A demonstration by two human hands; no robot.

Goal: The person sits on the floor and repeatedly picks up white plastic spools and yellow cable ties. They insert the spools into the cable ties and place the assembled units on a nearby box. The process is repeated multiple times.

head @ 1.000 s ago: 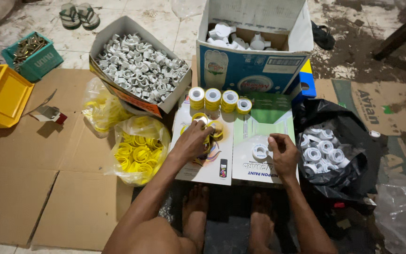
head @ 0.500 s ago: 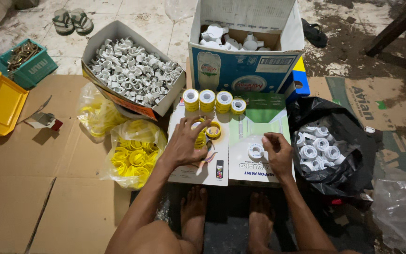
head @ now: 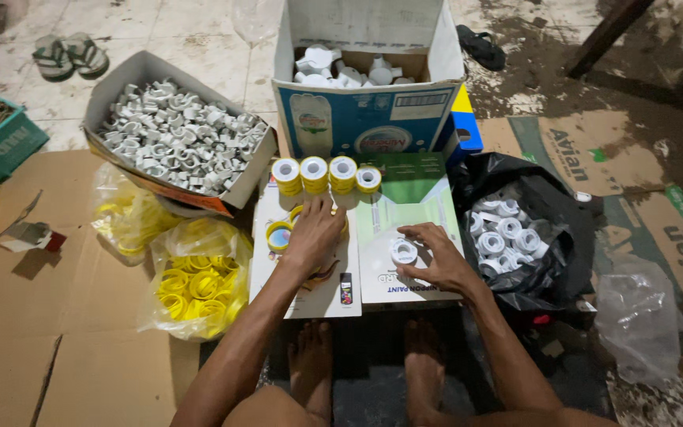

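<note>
My left hand [head: 315,233] lies flat, fingers spread, over loose yellow rings on a white board [head: 310,292]; one yellow ring [head: 279,235] sits just left of it. My right hand [head: 430,257] rests on a green and white board [head: 405,205], its fingers around a white tape roll [head: 403,252] that lies on the board. Behind both hands stand short stacks of yellow-cased tape rolls [head: 326,174] in a row. Whether the right hand grips the roll or only touches it is unclear.
A clear bag of yellow rings [head: 195,281] lies left. A black bag of white rolls [head: 507,233] lies right. A cardboard box of white plastic parts [head: 175,138] and a tall blue carton [head: 369,119] stand behind. My bare feet [head: 365,364] are below.
My left hand has slid forward and flattened over the yellow rings. My right hand has stayed by the white roll. The camera has tipped slightly.
</note>
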